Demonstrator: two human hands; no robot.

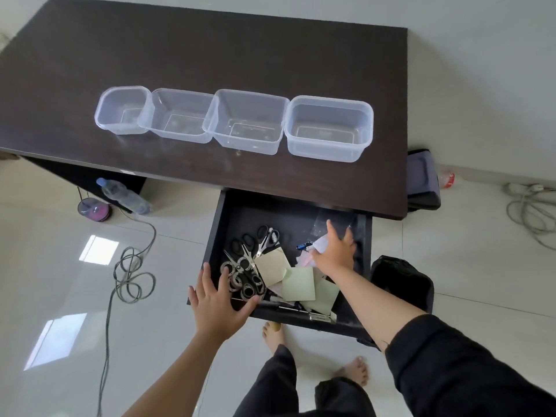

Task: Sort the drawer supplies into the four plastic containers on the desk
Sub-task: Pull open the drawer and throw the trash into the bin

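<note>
**Hands in the open drawer**

Nearest, the left hand lies spread, fingers straight, on the front left corner of the drawer, touching the pile of scissors. Farther in, the right hand reaches to the right side, fingers curled over a small white item I cannot identify. Green sticky notes lie between the hands. Four clear containers stand in a row on the desk.
</note>
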